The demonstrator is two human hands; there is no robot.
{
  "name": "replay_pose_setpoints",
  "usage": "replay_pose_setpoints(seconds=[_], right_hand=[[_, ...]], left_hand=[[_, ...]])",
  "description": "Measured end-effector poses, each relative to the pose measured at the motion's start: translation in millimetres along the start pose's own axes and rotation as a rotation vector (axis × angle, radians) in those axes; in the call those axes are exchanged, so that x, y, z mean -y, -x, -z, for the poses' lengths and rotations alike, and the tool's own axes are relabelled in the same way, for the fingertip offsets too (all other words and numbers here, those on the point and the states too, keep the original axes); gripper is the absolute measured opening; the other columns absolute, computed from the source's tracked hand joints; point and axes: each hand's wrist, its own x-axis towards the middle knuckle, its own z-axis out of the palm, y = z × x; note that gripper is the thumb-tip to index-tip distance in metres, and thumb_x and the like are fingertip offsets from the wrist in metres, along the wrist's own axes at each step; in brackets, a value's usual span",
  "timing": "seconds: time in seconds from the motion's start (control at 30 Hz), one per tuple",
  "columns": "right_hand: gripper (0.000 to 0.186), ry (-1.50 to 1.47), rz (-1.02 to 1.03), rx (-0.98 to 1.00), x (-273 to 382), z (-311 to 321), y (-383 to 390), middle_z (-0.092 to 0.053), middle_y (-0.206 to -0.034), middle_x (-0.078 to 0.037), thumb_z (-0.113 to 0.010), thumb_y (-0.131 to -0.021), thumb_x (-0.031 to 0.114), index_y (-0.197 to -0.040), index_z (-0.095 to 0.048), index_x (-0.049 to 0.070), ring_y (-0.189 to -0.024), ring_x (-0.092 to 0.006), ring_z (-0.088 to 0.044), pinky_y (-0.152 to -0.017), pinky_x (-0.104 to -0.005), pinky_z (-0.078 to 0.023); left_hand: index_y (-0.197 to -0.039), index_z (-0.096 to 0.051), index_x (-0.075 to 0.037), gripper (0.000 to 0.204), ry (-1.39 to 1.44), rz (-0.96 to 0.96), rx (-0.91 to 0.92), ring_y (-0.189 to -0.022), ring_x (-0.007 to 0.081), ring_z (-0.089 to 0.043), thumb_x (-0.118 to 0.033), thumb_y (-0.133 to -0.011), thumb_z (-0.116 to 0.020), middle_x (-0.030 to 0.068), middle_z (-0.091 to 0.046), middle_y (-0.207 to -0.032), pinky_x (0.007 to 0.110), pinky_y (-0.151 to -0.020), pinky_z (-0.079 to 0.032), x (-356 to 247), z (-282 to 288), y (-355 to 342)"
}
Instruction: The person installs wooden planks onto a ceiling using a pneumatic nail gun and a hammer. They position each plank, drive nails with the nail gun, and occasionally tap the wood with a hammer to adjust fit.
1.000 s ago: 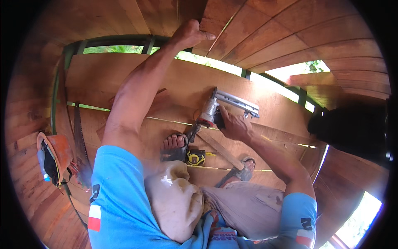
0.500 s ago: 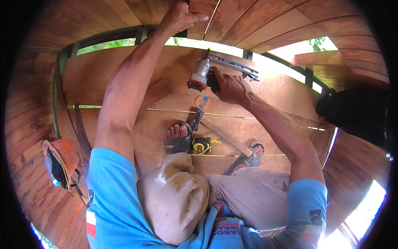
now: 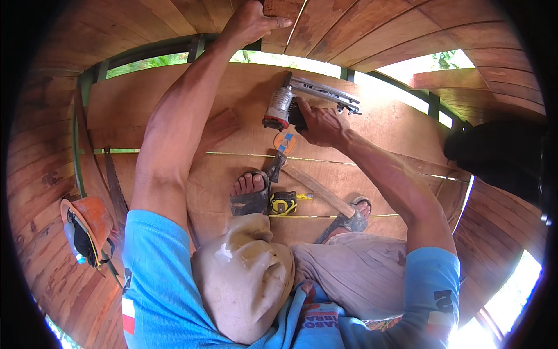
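Observation:
At the top of the view my left hand (image 3: 251, 22) is closed at the edge of a reddish wooden board (image 3: 282, 8), its thumb stretched along it; the other fingers are mostly hidden. My right hand (image 3: 322, 124) is wrapped around the dark grip of a nail gun (image 3: 280, 104), which has a silver body, a red-rimmed end cap and a long metal magazine (image 3: 325, 93) slanting to the right. The nail gun is held below the board, apart from it. Just beneath the tool lies an orange disc (image 3: 284, 143) with a blue strip, next to a hammer's dark head (image 3: 275, 166).
The hammer's wooden handle (image 3: 317, 189) reaches toward my right sandal (image 3: 351, 220). A yellow-and-black tape measure (image 3: 283, 203) lies between my feet. To the left are a handsaw (image 3: 115, 185) and an orange hard hat (image 3: 90, 224). Gaps run between the floor boards (image 3: 372, 186).
The nail gun and my right hand have shifted slightly down and left. My left hand stays at the board, nearly unmoved.

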Motion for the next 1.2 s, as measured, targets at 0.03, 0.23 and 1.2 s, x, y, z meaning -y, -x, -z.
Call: replay_pose_setpoints(seconds=[0.03, 0.23, 1.2], right_hand=[[0.081, 0.015, 0.0, 0.001, -0.8, -1.5, -0.1, -0.073, -0.089, -0.026, -0.068, -0.094, 0.034, -0.157, -0.031, -0.001, -0.079, -0.0445, -0.074, -0.073, -0.0543, -0.06], [0.081, -0.029, 0.011, -0.03, -2.8, -5.6, -0.2, -0.073, -0.09, -0.026, -0.068, -0.094, 0.035, -0.157, -0.031, -0.001, -0.079, -0.0445, -0.073, -0.071, -0.055, -0.059], [0.059, 0.121, 0.028, -0.228, 5.4, -0.3, -48.0, -0.074, -0.087, -0.029, -0.055, -0.096, 0.015, -0.148, -0.038, -0.008, -0.083, -0.0463, -0.076, -0.071, -0.0567, -0.061]], left_hand=[[-0.098, -0.077, 0.001, 0.044, 0.027, -0.036, -0.017, -0.074, 0.0193, -0.068, -0.039, -0.084, -0.087, 0.0085, -0.073, -0.082, 0.039, -0.068, -0.054, 1.0, -1.1, -0.8], [-0.089, -0.076, 0.001, 0.043, -0.037, -0.022, -0.02, -0.068, 0.0183, -0.066, -0.04, -0.083, -0.088, 0.0068, -0.07, -0.073, 0.038, -0.063, -0.052, 8.4, -1.3, -7.5], [-0.1, -0.072, 0.004, 0.041, -0.021, -0.12, -0.071, -0.07, 0.0168, -0.068, -0.03, -0.085, -0.088, 0.0079, -0.07, -0.082, 0.034, -0.059, -0.056, 19.5, -7.7, -12.4]])
